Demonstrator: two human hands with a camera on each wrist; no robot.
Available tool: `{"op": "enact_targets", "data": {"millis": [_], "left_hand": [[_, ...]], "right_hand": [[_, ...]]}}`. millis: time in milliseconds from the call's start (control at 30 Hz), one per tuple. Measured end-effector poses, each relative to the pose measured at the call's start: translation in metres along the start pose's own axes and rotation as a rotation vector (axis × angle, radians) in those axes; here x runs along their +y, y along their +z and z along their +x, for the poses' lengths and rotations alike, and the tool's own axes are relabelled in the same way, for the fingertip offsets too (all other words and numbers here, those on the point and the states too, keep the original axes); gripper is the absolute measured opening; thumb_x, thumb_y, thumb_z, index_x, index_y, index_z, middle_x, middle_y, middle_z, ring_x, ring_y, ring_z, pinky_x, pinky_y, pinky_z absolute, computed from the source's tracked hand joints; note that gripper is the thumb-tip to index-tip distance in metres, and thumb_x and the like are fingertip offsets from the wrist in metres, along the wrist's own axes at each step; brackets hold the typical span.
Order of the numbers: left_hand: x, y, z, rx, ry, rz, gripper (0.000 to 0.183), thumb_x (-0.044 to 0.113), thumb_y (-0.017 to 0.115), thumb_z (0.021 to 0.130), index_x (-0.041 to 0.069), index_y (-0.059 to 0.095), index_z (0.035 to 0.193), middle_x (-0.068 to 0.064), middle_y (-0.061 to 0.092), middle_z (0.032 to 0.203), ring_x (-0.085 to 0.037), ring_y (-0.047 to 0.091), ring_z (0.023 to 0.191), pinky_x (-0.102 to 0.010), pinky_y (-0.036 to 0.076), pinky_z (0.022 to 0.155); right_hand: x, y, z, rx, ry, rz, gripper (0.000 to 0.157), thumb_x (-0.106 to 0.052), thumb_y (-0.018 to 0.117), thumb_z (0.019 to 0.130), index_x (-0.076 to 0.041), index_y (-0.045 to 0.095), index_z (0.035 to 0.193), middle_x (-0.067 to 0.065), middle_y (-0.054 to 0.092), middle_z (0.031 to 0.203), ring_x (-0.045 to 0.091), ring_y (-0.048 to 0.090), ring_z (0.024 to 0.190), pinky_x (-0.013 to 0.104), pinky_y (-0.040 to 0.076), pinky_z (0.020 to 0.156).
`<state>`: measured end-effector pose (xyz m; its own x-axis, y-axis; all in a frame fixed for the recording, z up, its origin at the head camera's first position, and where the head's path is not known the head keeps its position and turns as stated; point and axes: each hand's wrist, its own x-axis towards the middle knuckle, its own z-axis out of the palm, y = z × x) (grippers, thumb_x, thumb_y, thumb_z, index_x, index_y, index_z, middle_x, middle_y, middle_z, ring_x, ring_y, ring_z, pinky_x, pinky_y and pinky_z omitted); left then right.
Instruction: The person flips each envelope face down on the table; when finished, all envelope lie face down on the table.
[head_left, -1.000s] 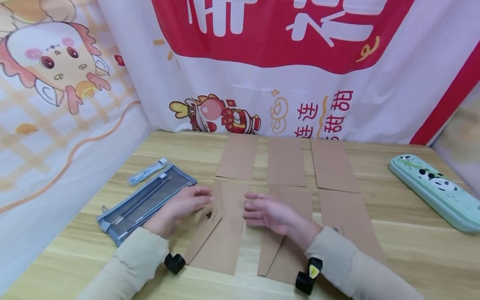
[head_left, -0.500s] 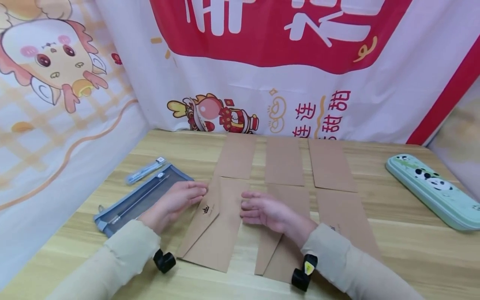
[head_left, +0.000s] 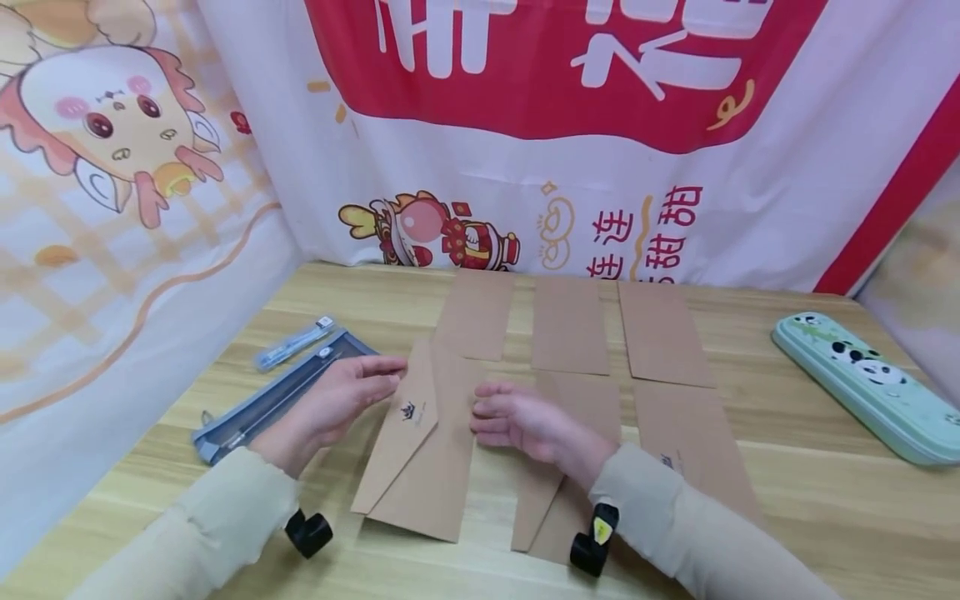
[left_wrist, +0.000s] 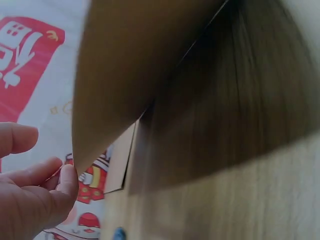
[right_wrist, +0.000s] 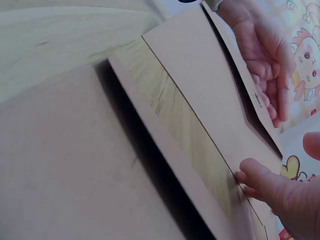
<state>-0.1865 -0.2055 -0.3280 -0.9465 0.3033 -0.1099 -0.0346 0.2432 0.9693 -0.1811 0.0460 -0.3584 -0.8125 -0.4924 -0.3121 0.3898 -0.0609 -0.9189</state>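
A brown kraft envelope (head_left: 431,454) with a pointed flap and a small black crown print lies in front of me, its left side raised off the table. My left hand (head_left: 337,400) is at its upper left edge. In the left wrist view those fingertips (left_wrist: 70,180) meet the envelope's edge, while the thumb stays apart. On the opposite side my right hand (head_left: 525,425) has its fingertips right at the right edge. The right wrist view shows the right fingers (right_wrist: 260,177) along that edge, loosely bent, thumb away from the paper.
More kraft envelopes lie in two rows: a back-left one (head_left: 476,312), a back-middle one (head_left: 570,325), a back-right one (head_left: 663,333) and a front-right one (head_left: 697,442). A blue mesh pencil pouch (head_left: 292,379) and a small clear packet (head_left: 296,342) sit left; a green panda pencil case (head_left: 870,383) right.
The envelope between my hands has shifted slightly left and away from me, and its left side has risen. Both hands have moved left with it.
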Motion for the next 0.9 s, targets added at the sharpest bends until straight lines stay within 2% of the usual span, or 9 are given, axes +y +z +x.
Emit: {"op": "enact_targets", "data": {"millis": [167,367,567,667,767,900], "left_hand": [[0.008,0.002,0.000,0.039,0.034,0.051,0.044,0.002,0.050,0.092,-0.011,0.040,0.132,-0.028,0.045,0.133,-0.032,0.045,0.122,-0.022,0.045,0.094],[0.019,0.010,0.006,0.095,0.032,0.071,0.042,-0.003,0.053,0.088,-0.009,0.046,0.129,-0.026,0.050,0.129,-0.022,0.053,0.111,-0.019,0.048,0.087],[0.021,0.020,0.010,0.105,0.074,0.103,0.040,-0.001,0.057,0.087,-0.005,0.052,0.127,-0.021,0.056,0.124,-0.020,0.056,0.107,-0.021,0.049,0.086],[0.023,0.026,0.012,0.090,0.107,0.123,0.039,0.003,0.058,0.088,-0.002,0.053,0.127,-0.019,0.057,0.124,-0.023,0.055,0.109,-0.026,0.048,0.088],[0.025,0.033,0.014,0.074,0.137,0.142,0.039,0.006,0.058,0.089,0.000,0.054,0.127,-0.016,0.056,0.126,-0.026,0.052,0.115,-0.033,0.048,0.092],[0.028,0.043,0.017,0.043,0.179,0.171,0.037,0.009,0.057,0.090,0.001,0.055,0.126,-0.013,0.052,0.133,-0.029,0.046,0.123,-0.041,0.045,0.097]], "right_hand": [[0.001,0.005,0.004,-0.012,-0.001,-0.004,0.050,-0.005,0.049,0.090,0.008,0.030,0.135,0.026,0.043,0.129,0.036,0.052,0.115,0.045,0.041,0.101],[0.002,0.006,0.008,-0.019,-0.014,0.005,0.049,-0.004,0.048,0.090,0.009,0.031,0.134,0.027,0.045,0.128,0.039,0.049,0.119,0.046,0.040,0.101],[0.004,0.006,0.006,-0.026,-0.015,0.000,0.053,-0.004,0.048,0.090,0.009,0.028,0.137,0.029,0.041,0.132,0.040,0.046,0.121,0.047,0.039,0.102],[0.004,0.005,0.006,-0.022,-0.011,0.006,0.053,-0.005,0.049,0.090,0.008,0.029,0.137,0.027,0.046,0.128,0.035,0.052,0.116,0.047,0.039,0.102],[0.004,0.004,0.006,-0.021,-0.011,0.013,0.053,-0.006,0.049,0.089,0.007,0.030,0.137,0.018,0.055,0.115,0.025,0.059,0.103,0.045,0.041,0.101],[0.003,0.003,0.005,-0.030,-0.009,0.020,0.051,-0.005,0.050,0.089,0.007,0.032,0.136,0.005,0.060,0.096,0.014,0.061,0.088,0.042,0.044,0.098]]}}
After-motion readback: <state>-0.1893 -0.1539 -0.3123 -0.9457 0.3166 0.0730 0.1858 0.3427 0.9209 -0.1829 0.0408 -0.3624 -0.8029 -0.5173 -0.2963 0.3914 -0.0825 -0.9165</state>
